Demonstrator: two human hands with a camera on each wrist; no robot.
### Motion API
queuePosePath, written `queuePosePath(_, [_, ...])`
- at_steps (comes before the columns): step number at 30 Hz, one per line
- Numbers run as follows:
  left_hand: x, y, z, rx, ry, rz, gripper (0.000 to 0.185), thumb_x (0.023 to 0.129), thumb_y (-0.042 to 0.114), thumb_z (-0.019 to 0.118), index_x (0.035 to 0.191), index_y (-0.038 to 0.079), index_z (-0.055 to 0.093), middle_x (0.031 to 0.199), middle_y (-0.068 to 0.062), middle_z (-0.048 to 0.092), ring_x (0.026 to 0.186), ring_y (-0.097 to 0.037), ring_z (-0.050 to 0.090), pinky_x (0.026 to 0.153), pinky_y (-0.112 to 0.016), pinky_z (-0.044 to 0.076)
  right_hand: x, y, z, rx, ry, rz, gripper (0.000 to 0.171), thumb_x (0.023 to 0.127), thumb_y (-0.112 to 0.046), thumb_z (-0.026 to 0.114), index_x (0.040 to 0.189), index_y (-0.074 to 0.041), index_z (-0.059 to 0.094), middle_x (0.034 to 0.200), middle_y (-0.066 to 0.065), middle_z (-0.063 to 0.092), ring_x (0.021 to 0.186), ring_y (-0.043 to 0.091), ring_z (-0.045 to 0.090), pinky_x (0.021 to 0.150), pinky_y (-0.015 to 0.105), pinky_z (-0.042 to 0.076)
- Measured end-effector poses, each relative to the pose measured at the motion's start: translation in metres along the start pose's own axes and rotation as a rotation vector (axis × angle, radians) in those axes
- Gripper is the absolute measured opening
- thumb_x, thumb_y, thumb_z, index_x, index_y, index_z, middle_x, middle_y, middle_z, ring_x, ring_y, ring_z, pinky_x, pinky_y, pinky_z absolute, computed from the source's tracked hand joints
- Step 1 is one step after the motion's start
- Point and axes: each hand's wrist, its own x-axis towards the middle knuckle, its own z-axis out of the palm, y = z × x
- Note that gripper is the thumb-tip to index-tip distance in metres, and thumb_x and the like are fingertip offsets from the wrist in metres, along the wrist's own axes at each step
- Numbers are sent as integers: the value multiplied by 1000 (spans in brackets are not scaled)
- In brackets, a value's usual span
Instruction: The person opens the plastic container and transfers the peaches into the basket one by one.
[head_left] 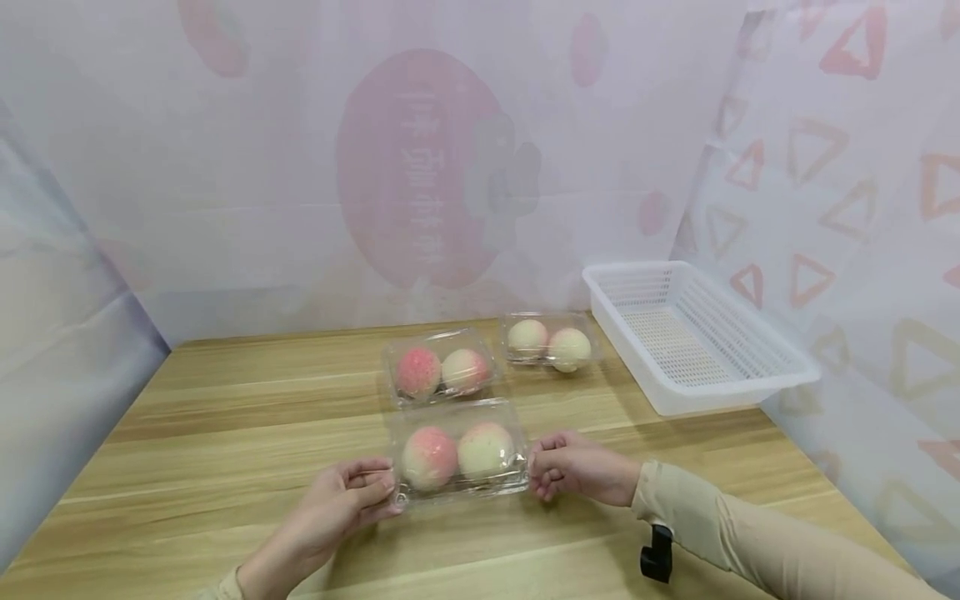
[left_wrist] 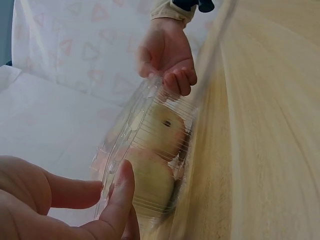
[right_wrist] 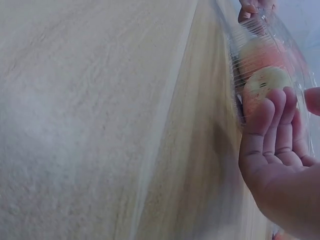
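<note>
A clear plastic clamshell box [head_left: 465, 493] holding two pink and pale-yellow peaches [head_left: 430, 458] is between my hands, at the front of the group. My left hand [head_left: 333, 508] pinches its left front corner between thumb and fingers; in the left wrist view, the thumb and forefinger [left_wrist: 120, 195] meet at the lid edge. My right hand [head_left: 581, 468] grips the right end, fingers curled against the side. The right wrist view shows those fingers [right_wrist: 275, 120] beside a peach [right_wrist: 265, 80]. The lid looks closed down over the fruit.
Behind it on the wooden table [head_left: 225, 417] sits a second two-peach box [head_left: 438, 333]. A third box [head_left: 551, 318], with paler peaches, stands farther back and right. A white plastic basket [head_left: 630, 350] lies at the back right. Printed sheets [head_left: 285, 167] wall the table.
</note>
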Motion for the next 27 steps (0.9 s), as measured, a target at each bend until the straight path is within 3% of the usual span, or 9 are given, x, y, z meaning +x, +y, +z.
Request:
queuePosePath(4, [0,1,2,39,3,5,48,97,0,57,134,-19,33,110,-17,56,93,-21,62,88,-37,56,-5,-3,-2,-36,56,23,4,88,-6,61,86,-3,61,82,11,65,73,18,62,68,28,54])
queuePosePath(8, [-3,5,6,225,100,49,56,97,11,61,138,-15,34,119,-22,54,98,-26,62,86,-39,56,-17,-13,1,-157,210,6,16,90,-11,64,94,5,62,87,14,66,74,20,63,69,32,56])
queuePosePath(10, [-6,9,8,342,147,72,66,96,21,64,143,-11,32,130,-25,50,110,-33,58,93,-46,52,-22,-20,4,-239,296,-55,19,92,-12,64,97,5,62,89,16,65,76,23,62,71,37,56])
queuePosePath(13, [-9,13,11,468,146,105,85,92,35,68,150,-6,22,148,-27,35,131,-44,40,103,-58,40,-24,-29,10,-428,377,-215,21,94,-19,67,104,-1,65,97,12,66,85,25,63,77,42,56])
queuePosePath(16, [-8,14,14,497,85,126,100,88,36,73,153,-6,9,157,-27,19,139,-49,22,107,-63,29,-21,-34,18,-673,361,-450,31,93,-25,70,118,-8,65,113,7,66,101,25,62,85,43,55])
queuePosePath(21, [-3,6,20,465,54,151,117,79,29,83,154,-4,0,159,-26,7,141,-47,17,110,-54,27,-10,-32,25,-1007,224,-835,59,89,-29,74,140,-7,52,140,10,54,127,26,51,102,42,46])
queuePosePath(25, [-1,1,26,475,72,181,122,74,23,88,153,-8,0,158,-30,5,138,-49,20,107,-51,32,0,-29,27,-1170,132,-1020,70,88,-31,76,144,0,45,146,16,46,133,32,43,108,42,39])
queuePosePath(27, [-1,-2,29,462,68,207,119,73,18,88,153,-8,3,156,-32,13,135,-49,29,105,-50,36,5,-30,28,-1248,111,-1075,73,88,-34,75,145,1,43,148,17,43,134,34,42,110,42,37])
